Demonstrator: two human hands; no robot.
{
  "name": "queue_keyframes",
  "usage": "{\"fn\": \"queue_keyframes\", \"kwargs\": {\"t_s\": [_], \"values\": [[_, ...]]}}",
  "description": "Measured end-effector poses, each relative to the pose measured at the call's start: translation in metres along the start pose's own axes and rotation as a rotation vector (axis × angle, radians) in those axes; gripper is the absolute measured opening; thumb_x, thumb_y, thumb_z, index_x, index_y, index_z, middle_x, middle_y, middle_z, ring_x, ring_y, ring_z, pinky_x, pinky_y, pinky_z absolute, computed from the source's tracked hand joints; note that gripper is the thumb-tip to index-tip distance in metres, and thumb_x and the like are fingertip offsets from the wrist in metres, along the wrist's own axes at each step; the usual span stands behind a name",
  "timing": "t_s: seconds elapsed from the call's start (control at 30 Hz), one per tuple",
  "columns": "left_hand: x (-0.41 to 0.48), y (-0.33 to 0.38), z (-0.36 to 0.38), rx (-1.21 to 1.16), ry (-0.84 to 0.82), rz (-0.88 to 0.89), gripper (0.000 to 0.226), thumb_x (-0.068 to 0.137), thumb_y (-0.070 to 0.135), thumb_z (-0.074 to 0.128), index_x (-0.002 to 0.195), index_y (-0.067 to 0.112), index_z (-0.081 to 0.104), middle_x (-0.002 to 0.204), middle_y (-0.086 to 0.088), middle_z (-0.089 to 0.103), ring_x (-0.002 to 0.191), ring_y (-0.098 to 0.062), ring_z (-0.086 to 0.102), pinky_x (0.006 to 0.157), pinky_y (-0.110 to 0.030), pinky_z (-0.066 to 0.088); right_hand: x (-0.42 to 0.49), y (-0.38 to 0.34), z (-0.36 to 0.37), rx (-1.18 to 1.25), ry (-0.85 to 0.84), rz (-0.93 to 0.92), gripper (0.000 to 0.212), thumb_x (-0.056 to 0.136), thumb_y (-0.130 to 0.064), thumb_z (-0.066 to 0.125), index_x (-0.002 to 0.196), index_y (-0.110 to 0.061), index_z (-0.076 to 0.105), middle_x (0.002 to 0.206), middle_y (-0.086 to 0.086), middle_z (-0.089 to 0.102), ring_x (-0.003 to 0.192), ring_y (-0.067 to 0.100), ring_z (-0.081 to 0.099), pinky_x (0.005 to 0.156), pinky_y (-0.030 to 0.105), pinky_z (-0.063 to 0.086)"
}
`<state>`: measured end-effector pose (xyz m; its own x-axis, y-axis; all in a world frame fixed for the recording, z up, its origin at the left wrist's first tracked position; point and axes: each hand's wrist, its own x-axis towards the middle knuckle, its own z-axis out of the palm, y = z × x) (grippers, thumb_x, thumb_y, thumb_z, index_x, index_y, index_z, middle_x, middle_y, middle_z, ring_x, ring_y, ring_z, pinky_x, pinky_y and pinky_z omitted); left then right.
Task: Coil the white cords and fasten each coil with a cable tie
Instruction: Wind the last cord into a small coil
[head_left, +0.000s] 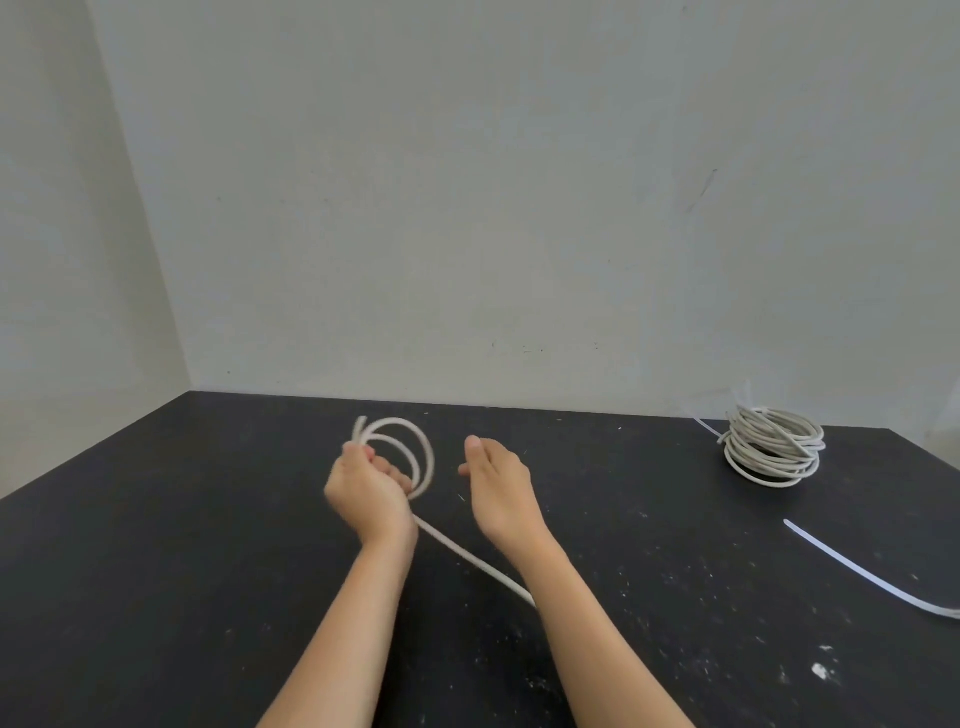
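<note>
Head view looks down on a black table (156, 571), flecked with pale specks and set into a corner of plain light walls (467, 182). Both bare forearms reach forward over it. The left hand (363, 493) is closed around a white cord (423, 457), pinching together a few loops that stand up as a small ring above and to the right of the fist, with the cord's short end poking up just past the fingers. From under that hand the free length of the same cord runs down and to the right across the table and passes behind the right forearm, where it is hidden. The right hand (496, 483) is open and holds nothing, palm turned toward the left hand, thumb up, fingers loosely extended, near the loops but apart from them. Well away at the far right of the table, near the wall, sits a finished coil of white cord (774, 447), many turns stacked in a round bundle. Nearer, along the right edge, a white cable tie (857, 571) lies flat and gently curved on the tabletop.
</note>
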<state>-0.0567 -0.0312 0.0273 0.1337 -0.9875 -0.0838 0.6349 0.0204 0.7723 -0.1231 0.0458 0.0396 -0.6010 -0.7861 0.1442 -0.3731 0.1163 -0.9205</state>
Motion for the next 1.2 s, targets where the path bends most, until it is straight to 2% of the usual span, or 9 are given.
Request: {"fn": "queue_keyframes", "kwargs": {"t_s": [0.17, 0.23, 0.37, 0.57, 0.7, 0.87, 1.0, 1.1, 1.2], "values": [[0.019, 0.013, -0.005, -0.159, 0.069, 0.015, 0.031, 0.1, 0.019, 0.03, 0.07, 0.014, 0.036, 0.058, 0.001, 0.024, 0.037, -0.008, 0.023, 0.042, -0.024, 0.024, -0.003, -0.005, 0.0, -0.268, -0.462, 0.024, 0.054, 0.09, -0.038, 0.059, 0.131, -0.003, 0.051, 0.118, 0.012, 0.064, 0.095, 0.017, 0.06, 0.081, 0.029, 0.044], [0.019, 0.011, -0.006, -0.173, 0.025, 0.013, 0.032, 0.101, 0.021, 0.03, 0.07, 0.015, 0.035, 0.058, 0.001, 0.023, 0.039, -0.009, 0.023, 0.044, -0.024, 0.026, -0.003, -0.007, -0.006, -0.497, -0.598, 0.08, 0.048, 0.09, -0.045, 0.058, 0.108, -0.002, 0.066, 0.099, 0.015, 0.072, 0.077, 0.015, 0.062, 0.081, 0.033, 0.047], [0.016, 0.014, -0.001, -0.132, -0.04, 0.058, 0.032, 0.102, 0.024, 0.03, 0.072, 0.014, 0.036, 0.059, 0.001, 0.025, 0.044, -0.011, 0.027, 0.046, -0.025, 0.03, 0.01, -0.015, -0.03, -1.085, -0.432, 0.121, 0.023, 0.093, -0.028, 0.051, 0.101, -0.011, 0.063, 0.087, 0.006, 0.063, 0.073, 0.021, 0.057, 0.073, 0.03, 0.049], [0.019, 0.023, 0.0, -0.203, -0.304, -0.001, 0.033, 0.104, 0.024, 0.03, 0.074, 0.014, 0.041, 0.048, 0.008, 0.031, 0.042, -0.009, 0.029, 0.053, -0.026, 0.033, 0.03, -0.008, -0.031, -0.693, 0.09, 0.111, 0.023, 0.096, -0.005, 0.042, 0.118, -0.002, 0.049, 0.114, 0.015, 0.054, 0.064, 0.015, 0.039, 0.056, 0.018, 0.035], [0.019, 0.013, -0.004, -0.138, -0.457, -0.124, 0.034, 0.104, 0.024, 0.03, 0.073, 0.014, 0.041, 0.046, 0.009, 0.028, 0.039, -0.007, 0.026, 0.05, -0.025, 0.029, 0.031, -0.002, -0.025, -0.438, 0.042, 0.137, 0.049, 0.095, -0.002, 0.041, 0.141, -0.004, 0.024, 0.123, 0.017, 0.05, 0.087, 0.021, 0.054, 0.068, 0.026, 0.045], [0.014, 0.002, -0.008, -0.003, -0.547, -0.188, 0.037, 0.102, 0.02, 0.033, 0.068, 0.013, 0.042, 0.043, 0.009, 0.026, 0.035, -0.006, 0.021, 0.038, -0.02, 0.023, 0.012, -0.006, -0.022, -0.729, 0.224, 0.105, 0.044, 0.095, -0.009, 0.043, 0.137, 0.0, 0.034, 0.117, 0.013, 0.059, 0.106, 0.029, 0.06, 0.088, 0.036, 0.05], [0.011, 0.001, -0.01, 0.17, -0.494, -0.08, 0.038, 0.101, 0.016, 0.038, 0.064, 0.01, 0.043, 0.043, 0.008, 0.028, 0.035, -0.006, 0.021, 0.036, -0.02, 0.021, 0.004, -0.022, -0.024, -0.943, 0.248, 0.311, 0.036, 0.09, -0.01, 0.047, 0.125, 0.001, 0.045, 0.133, 0.025, 0.036, 0.124, 0.042, 0.033, 0.097, 0.057, 0.039], [0.01, 0.002, -0.01, 0.209, -0.517, -0.062, 0.037, 0.1, 0.014, 0.039, 0.063, 0.009, 0.043, 0.043, 0.007, 0.027, 0.037, -0.007, 0.019, 0.038, -0.02, 0.017, 0.009, -0.023, -0.027, -0.678, 0.293, -0.031, 0.034, 0.093, -0.009, 0.04, 0.125, 0.004, 0.042, 0.131, 0.02, 0.034, 0.121, 0.033, 0.03, 0.1, 0.036, 0.036], [0.004, 0.004, -0.008, 0.225, -0.675, -0.106, 0.037, 0.098, 0.011, 0.037, 0.06, 0.01, 0.04, 0.041, 0.006, 0.025, 0.035, -0.007, 0.016, 0.039, -0.02, 0.012, 0.009, -0.018, -0.016, -0.067, 0.053, -0.171, 0.031, 0.099, -0.023, 0.04, 0.114, -0.004, 0.059, 0.115, 0.006, 0.054, 0.107, 0.018, 0.047, 0.093, 0.029, 0.036]]}}
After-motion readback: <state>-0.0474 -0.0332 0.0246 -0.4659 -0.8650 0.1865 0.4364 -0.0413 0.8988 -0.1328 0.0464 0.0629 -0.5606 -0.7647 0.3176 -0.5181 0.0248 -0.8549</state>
